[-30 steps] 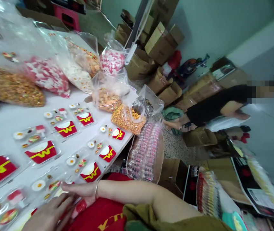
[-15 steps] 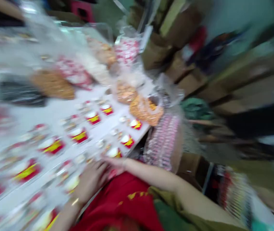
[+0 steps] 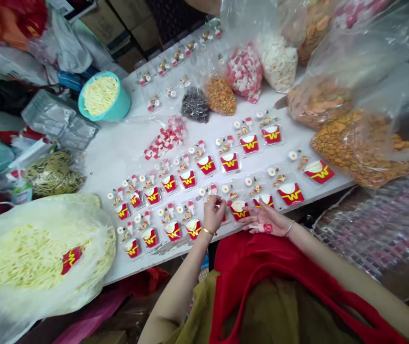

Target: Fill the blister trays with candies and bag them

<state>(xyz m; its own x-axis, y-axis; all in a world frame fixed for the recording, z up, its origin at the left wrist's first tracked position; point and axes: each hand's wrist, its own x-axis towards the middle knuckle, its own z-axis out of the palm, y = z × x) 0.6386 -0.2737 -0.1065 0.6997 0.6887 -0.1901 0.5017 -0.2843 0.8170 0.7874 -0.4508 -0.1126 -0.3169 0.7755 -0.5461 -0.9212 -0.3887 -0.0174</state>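
along the near edge of the bench (image 3: 114,148), two rows of clear packs (image 3: 281,185) hold red cartons (image 3: 290,194), egg-like discs (image 3: 270,172) and other small pieces. the left hand (image 3: 214,213) is over the nearer row, fingers curled in with thumb and forefinger together (whether they pinch anything, i cannot tell). just beside it, the right hand (image 3: 274,220) is open, palm up, with red-and-white pieces (image 3: 263,228) lying on it. a loose heap (image 3: 166,139) of similar ones lies mid-bench, behind the packs. orange bits fill a bag (image 3: 362,148) at the near right corner; a turquoise tub (image 3: 118,109) of pale strips stands by the far left corner.
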